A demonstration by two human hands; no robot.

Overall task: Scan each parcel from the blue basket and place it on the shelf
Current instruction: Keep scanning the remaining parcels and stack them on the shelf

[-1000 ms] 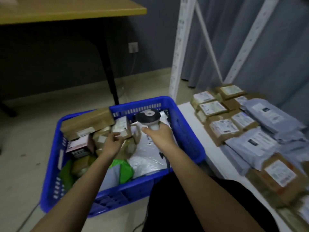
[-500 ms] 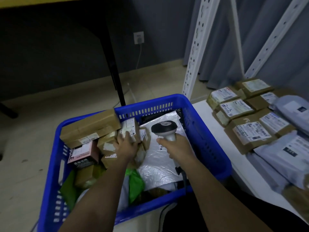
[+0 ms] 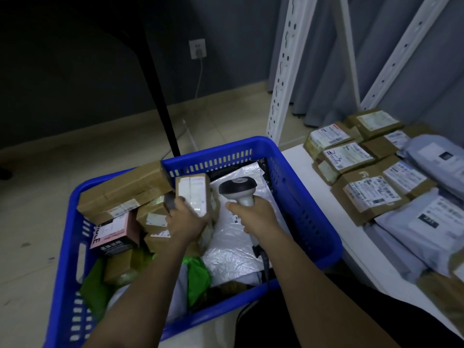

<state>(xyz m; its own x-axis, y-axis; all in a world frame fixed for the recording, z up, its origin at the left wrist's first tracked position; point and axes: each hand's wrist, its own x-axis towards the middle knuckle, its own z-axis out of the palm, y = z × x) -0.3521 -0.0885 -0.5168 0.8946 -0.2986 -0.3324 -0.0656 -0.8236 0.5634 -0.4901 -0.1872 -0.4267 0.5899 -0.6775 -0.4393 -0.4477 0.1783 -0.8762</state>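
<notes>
**Small parcel lifted clear of the basket for scanning**

A person's left hand [image 3: 187,219] grips a small cardboard parcel [image 3: 192,194] by its lower end, fingers curled round it, holding it upright above the blue basket [image 3: 313,217] with its white label facing the camera. Half a second earlier the same box sat lower among the other packages, the hand resting on top of it; now it stands raised and tilted back, clear of the pile. The right hand [image 3: 256,217] is closed round the handle of a barcode scanner [image 3: 238,190], whose dark head sits just beside the parcel, to its right, over a silver padded mailer [image 3: 233,237]; its place over the mailer is much as before. A cable hangs from the handle toward the basket's near wall.

Inside the basket lie a long brown carton [image 3: 125,189] propped on the far rim, a pink-and-black box [image 3: 115,234], further small cartons and a green bag [image 3: 198,277]. To the right, the white shelf [image 3: 296,156] carries rows of labelled brown parcels [image 3: 366,194] and grey poly mailers [image 3: 426,222]. A white perforated upright [image 3: 286,71] rises behind the basket, and a wall socket [image 3: 197,48] shows on the dark wall. The camera now sits closer and lower than a second ago.
</notes>
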